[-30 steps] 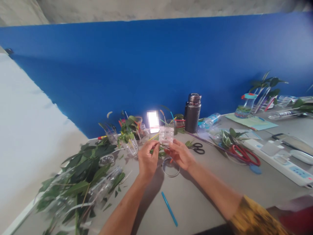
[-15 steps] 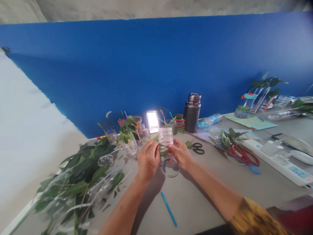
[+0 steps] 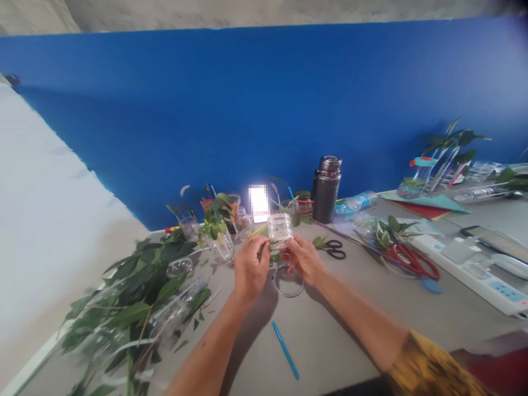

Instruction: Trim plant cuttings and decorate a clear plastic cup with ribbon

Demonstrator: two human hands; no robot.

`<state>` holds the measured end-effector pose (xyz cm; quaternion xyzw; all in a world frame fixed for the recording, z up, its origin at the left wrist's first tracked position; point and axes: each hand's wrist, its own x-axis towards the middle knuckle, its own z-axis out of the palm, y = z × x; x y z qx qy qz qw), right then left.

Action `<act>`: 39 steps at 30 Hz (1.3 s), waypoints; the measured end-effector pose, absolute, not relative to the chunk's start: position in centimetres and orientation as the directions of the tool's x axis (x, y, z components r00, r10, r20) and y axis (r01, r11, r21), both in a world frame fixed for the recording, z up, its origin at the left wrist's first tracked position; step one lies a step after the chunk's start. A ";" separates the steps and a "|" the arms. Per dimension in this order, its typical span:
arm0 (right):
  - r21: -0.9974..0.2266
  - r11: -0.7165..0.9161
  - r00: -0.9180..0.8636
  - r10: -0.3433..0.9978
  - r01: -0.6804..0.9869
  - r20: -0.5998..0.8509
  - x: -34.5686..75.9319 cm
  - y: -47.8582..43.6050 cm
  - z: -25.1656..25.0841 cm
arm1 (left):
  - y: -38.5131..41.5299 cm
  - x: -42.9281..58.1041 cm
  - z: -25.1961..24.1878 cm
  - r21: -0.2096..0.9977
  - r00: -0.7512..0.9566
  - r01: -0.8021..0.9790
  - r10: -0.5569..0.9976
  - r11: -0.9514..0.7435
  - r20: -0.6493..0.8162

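Observation:
My right hand (image 3: 304, 258) is closed on a short clear ribbed plastic cup (image 3: 280, 226), which looks like a cut bottle piece and is held tilted above the table. At its lower left edge, the fingers of my left hand (image 3: 251, 265) are pinched together. A bit of green shows by those fingers, but what they grip is too small to tell. Below both hands lies a clear round plastic ring or rim (image 3: 289, 280). Nearer to me is a blue straw (image 3: 285, 350). Black-handled scissors (image 3: 335, 249) rest right of my right hand.
Leafy cuttings (image 3: 136, 297) and clear plastic pieces cover the left side. Behind stand cups with leaves (image 3: 223, 242), a bright screen (image 3: 259, 203) and a dark thermos (image 3: 325, 190). To the right are red-handled scissors (image 3: 412, 261), a power strip (image 3: 474, 275) and a lidded jar (image 3: 416, 177).
Both hands stay almost in place, the right fingers shifting slightly on the cup. At the far right, the green sheet has lifted, and red now shows under it.

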<state>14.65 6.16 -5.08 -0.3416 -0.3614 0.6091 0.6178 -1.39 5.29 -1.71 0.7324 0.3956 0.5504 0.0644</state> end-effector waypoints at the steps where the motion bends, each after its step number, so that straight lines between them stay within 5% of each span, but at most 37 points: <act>1: -0.852 0.025 -0.007 0.999 -0.522 0.033 14.7 6.1 -5.0 | 5.3 -1.2 -1.7 0.647 0.025 0.409 0.717 -0.644 0.697; 5: -0.824 0.030 -0.014 0.999 -0.566 0.046 14.6 5.9 -4.5 | 5.3 -0.4 -1.8 0.917 -0.050 -0.066 0.919 -0.394 0.391; 10: -0.848 0.052 -0.054 0.994 -0.527 0.094 14.3 5.5 -4.3 | 5.2 0.5 -2.1 0.916 0.261 -0.389 0.943 -0.093 0.207; 15: -0.974 0.144 -0.002 0.989 -0.175 0.146 14.6 5.4 -4.6 | 5.2 0.6 -2.5 0.882 0.169 -0.469 0.974 -0.057 0.153; 21: -0.883 0.411 0.212 0.864 0.226 0.456 15.2 5.1 -4.1 | 5.8 0.2 -2.6 0.895 0.056 -0.444 0.995 -0.047 0.080; 26: -0.761 0.554 0.160 0.763 0.339 0.627 15.5 4.9 -3.4 | 6.2 0.2 -2.9 0.936 -0.021 -0.317 0.988 -0.154 0.155; 31: -0.786 0.536 0.144 0.790 0.309 0.596 15.5 4.9 -3.5 | 6.3 0.4 -3.3 0.923 -0.119 -0.164 0.935 -0.349 0.333; 39: -0.948 0.273 0.213 0.928 0.164 0.305 14.9 4.6 -3.0 | 6.4 0.0 -4.6 0.824 -0.180 0.147 0.804 -0.547 0.566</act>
